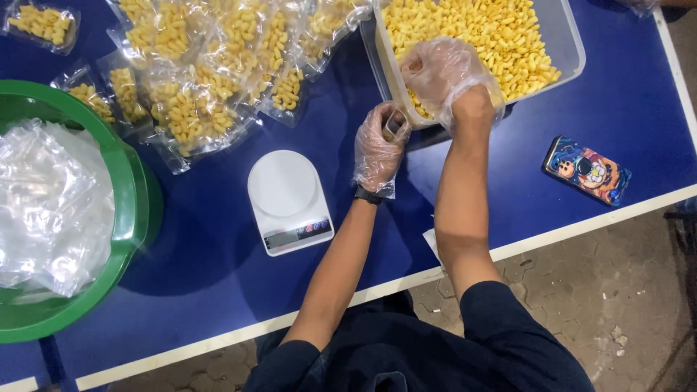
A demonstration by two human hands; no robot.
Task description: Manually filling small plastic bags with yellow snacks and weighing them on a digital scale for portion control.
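Both my hands wear thin clear plastic gloves. My right hand (444,72) reaches into a clear plastic tub (568,42) full of yellow puffed snacks (494,33), fingers curled over a scoop of them. My left hand (379,144) sits just outside the tub's near corner, closed on a small clear bag (393,125) held against the rim. A white kitchen scale (287,199) stands bare on the blue table (218,247), just left of my left forearm.
Several filled, sealed snack bags (196,65) lie in a pile at the back left. A green basin (134,210) holding empty clear bags (47,203) stands at the left edge. A phone in a colourful case (587,170) lies at the right. A white paper corner (430,239) shows under my right arm.
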